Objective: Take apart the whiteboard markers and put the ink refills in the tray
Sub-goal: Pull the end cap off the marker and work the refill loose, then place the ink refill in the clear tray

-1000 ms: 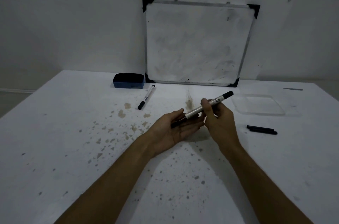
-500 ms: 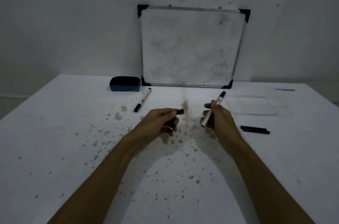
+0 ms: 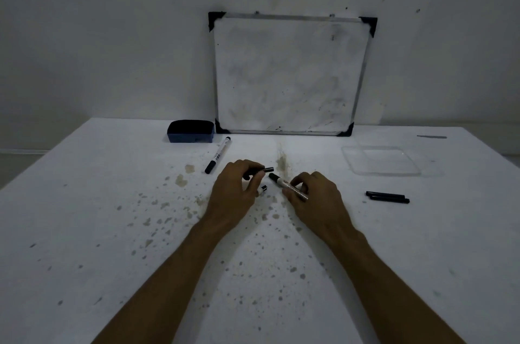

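Observation:
My right hand (image 3: 315, 197) grips a silver marker body (image 3: 289, 187), its black end pointing left toward my other hand. My left hand (image 3: 235, 189) pinches a short black marker cap (image 3: 264, 169) between thumb and fingers, a small gap from the marker's tip. A small black-and-white piece (image 3: 263, 188) shows just below my left fingers. Another whole marker (image 3: 219, 154) with a black cap lies at the left. Two black stick-like parts (image 3: 387, 197) lie on the table to the right. The clear plastic tray (image 3: 380, 160) sits at the far right and looks empty.
A whiteboard (image 3: 289, 73) leans against the wall at the back of the table. A blue eraser (image 3: 190, 131) sits left of it. The white table (image 3: 112, 231) is speckled with brown stains around my hands.
The cap has come off the marker and stays in my left hand. My right hand has turned the marker so its black end now points left, and both hands have drawn closer again.

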`<state>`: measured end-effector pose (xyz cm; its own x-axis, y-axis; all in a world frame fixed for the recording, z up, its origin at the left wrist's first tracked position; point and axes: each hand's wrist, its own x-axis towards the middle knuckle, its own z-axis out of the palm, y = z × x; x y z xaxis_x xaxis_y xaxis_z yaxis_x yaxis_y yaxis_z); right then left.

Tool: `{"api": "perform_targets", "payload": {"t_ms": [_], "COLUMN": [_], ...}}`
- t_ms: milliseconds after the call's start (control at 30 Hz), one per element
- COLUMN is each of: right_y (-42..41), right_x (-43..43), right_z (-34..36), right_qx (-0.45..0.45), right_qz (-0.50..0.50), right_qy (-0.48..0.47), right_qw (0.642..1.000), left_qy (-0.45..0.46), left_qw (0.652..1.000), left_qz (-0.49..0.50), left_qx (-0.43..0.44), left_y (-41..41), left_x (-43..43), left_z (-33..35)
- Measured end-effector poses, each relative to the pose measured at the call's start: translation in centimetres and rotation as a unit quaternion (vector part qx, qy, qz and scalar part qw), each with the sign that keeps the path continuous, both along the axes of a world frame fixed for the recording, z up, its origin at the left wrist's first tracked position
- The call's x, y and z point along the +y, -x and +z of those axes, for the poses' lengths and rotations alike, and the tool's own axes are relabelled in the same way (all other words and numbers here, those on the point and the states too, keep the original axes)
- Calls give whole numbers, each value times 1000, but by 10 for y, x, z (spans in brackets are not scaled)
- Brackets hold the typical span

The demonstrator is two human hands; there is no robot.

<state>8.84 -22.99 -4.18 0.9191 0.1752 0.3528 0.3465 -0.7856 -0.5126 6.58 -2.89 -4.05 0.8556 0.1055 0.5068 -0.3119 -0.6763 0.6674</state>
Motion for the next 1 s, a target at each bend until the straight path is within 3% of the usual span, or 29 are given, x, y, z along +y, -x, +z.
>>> {"api": "perform_targets", "payload": {"t_ms": [167, 267, 433, 533, 667, 800, 1000], "right_y": [-1, 5, 13, 22, 18, 1, -15], "right_x": [2, -5, -51, -101, -167, -212, -228], "right_z": [-5, 2, 38, 57, 50, 29, 6], "right_qx": [-16, 29, 98, 115, 113, 77, 29], "right_qz": [4, 31, 26, -25, -119, -217, -326], "right_qy": [3, 2, -12, -46, -65, -59, -53], "right_qw": [1000, 999, 995, 992, 984, 971, 944], "left_qy": [-68, -71, -4, 87, 110, 60, -77], "left_qw": [998, 997, 999, 991, 981, 988, 980], "left_qz": [-12, -7, -42, -70, -116, -122, -145], "left_qx": [-13, -22, 13, 72, 107, 70, 109], "left_y": [2, 7, 23, 28, 15, -22, -104], "left_x": [-6, -8, -33, -65, -120, -166, -224], "left_z": [2, 2, 10, 18, 38, 67, 96]}}
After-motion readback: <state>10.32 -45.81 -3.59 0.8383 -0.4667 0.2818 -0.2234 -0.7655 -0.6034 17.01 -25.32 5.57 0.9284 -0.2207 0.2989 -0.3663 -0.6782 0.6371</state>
